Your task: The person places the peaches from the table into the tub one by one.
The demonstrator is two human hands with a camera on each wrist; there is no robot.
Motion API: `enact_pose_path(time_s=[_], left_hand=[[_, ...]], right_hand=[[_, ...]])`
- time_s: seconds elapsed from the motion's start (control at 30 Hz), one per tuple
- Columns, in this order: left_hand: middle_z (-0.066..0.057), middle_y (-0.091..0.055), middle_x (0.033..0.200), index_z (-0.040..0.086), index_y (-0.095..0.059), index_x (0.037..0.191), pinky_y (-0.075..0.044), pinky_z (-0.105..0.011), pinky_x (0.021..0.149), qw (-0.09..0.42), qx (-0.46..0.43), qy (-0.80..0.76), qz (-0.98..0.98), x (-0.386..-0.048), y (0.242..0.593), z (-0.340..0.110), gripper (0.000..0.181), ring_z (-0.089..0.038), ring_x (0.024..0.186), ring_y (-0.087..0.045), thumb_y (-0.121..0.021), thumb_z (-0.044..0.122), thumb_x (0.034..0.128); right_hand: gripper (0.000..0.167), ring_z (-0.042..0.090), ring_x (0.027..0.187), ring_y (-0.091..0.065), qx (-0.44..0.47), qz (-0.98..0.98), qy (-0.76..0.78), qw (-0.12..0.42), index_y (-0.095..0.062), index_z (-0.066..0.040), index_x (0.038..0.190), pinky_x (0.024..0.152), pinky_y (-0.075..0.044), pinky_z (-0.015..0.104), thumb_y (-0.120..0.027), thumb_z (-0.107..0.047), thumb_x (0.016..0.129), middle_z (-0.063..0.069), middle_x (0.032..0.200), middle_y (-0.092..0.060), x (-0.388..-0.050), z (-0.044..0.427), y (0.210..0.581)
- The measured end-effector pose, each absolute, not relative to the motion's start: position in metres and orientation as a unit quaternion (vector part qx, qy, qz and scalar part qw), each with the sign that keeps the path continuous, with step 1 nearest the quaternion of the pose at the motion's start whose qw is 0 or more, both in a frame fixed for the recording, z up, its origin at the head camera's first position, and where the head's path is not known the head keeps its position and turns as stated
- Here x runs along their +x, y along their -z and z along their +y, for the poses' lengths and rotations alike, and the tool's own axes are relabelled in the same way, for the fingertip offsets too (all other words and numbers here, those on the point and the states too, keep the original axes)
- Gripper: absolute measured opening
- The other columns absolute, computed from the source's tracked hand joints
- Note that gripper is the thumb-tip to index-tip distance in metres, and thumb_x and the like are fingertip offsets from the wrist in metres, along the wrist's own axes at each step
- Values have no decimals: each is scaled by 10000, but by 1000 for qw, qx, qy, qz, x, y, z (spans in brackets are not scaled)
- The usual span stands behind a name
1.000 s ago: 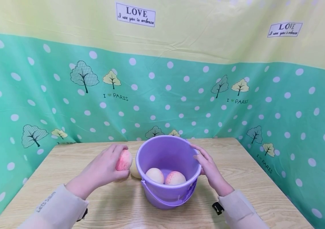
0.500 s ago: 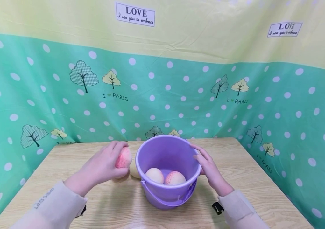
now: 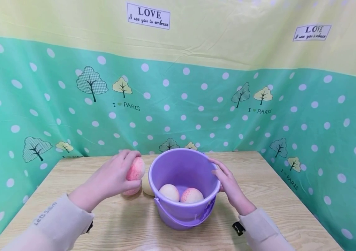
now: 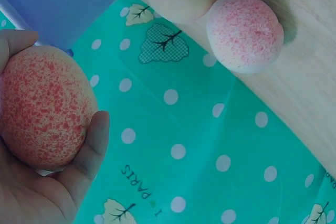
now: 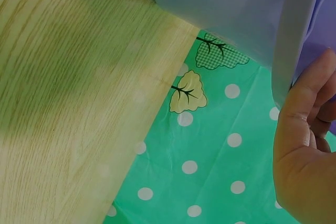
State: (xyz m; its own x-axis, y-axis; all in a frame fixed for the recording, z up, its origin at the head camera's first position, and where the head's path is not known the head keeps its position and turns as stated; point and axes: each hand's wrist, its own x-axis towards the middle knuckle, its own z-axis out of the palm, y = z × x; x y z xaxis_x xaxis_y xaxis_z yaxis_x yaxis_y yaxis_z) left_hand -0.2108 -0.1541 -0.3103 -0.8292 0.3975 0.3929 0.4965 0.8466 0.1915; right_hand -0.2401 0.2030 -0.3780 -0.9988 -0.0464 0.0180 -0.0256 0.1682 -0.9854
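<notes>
My left hand (image 3: 110, 176) grips a pink-speckled peach (image 3: 136, 169) just left of the purple bucket (image 3: 185, 216), with the thumb and fingers curled round it. In the left wrist view that peach (image 4: 48, 107) fills the palm. Beneath it on the table lies another pink peach (image 3: 131, 191), partly covered by the hand. A pale peach (image 3: 147, 186) rests between that one and the bucket, which hides part of it. Two peaches sit inside the bucket, a pale one (image 3: 169, 192) and a speckled one (image 3: 192, 195). My right hand (image 3: 232, 188) holds the bucket's right rim.
The bucket's handle (image 3: 181, 220) hangs down at its front. Under everything is a wooden table (image 3: 259, 195). A green and yellow patterned curtain (image 3: 190, 115) rises behind the table and along both sides.
My left hand has risen slightly with its peach, and the pink peach below has come into sight. The right hand and the bucket have stayed in place.
</notes>
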Motion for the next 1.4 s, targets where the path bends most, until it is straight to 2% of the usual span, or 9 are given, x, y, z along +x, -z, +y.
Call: enact_pose_path(time_s=[0.2,0.4,0.57,0.8,1.1,1.3,1.4], left_hand=[[-170,-575,1242,95,-497,1323,-551,-495,826,166,-226,149,-948,-210,305,-152,688,-332,1027,-605,-772,320,733],[-166,-583,1210,115,-494,1323,-558,-449,764,169,-219,152,-949,-210,301,-150,686,-308,973,-614,-771,334,734],[-146,-585,1218,134,-501,1325,-552,-427,765,173,-217,156,-948,-210,298,-147,676,-289,979,-607,-766,332,735],[-193,-564,1294,137,-520,1314,-537,-537,871,186,-221,160,-944,-209,296,-140,661,-402,1152,-595,-775,337,738],[-175,-565,1266,145,-524,1322,-471,-614,974,185,-229,162,-942,-209,296,-133,657,-464,1286,-506,-763,369,752],[-126,-586,1194,146,-532,1311,-537,-538,853,193,-239,167,-937,-211,296,-129,641,-440,1182,-582,-762,338,745],[-110,-589,1186,146,-533,1310,-554,-488,797,194,-243,170,-935,-211,297,-126,640,-383,1101,-620,-762,326,740]], right_hand=[[506,207,832,-652,-27,765,643,7,-479,-232,1454,603,-544,302,-487,-200,949,161,1490,-452,-240,203,378],[505,199,859,-648,-27,765,643,7,-481,-232,1453,606,-544,303,-488,-199,949,155,1491,-450,-240,203,378],[506,199,860,-649,-25,765,644,8,-481,-231,1453,608,-545,301,-491,-201,949,155,1489,-453,-240,202,378],[508,201,828,-646,-22,763,646,7,-485,-228,1451,597,-540,294,-491,-198,944,153,1487,-456,-240,203,378],[501,202,846,-646,-26,764,645,8,-485,-237,1447,603,-541,295,-496,-205,947,151,1489,-452,-240,203,378],[495,195,853,-645,-30,763,645,11,-484,-243,1447,610,-544,296,-494,-210,953,151,1492,-449,-240,204,378],[494,203,869,-650,-31,764,645,10,-485,-245,1446,614,-548,301,-496,-214,953,152,1492,-450,-240,204,378]])
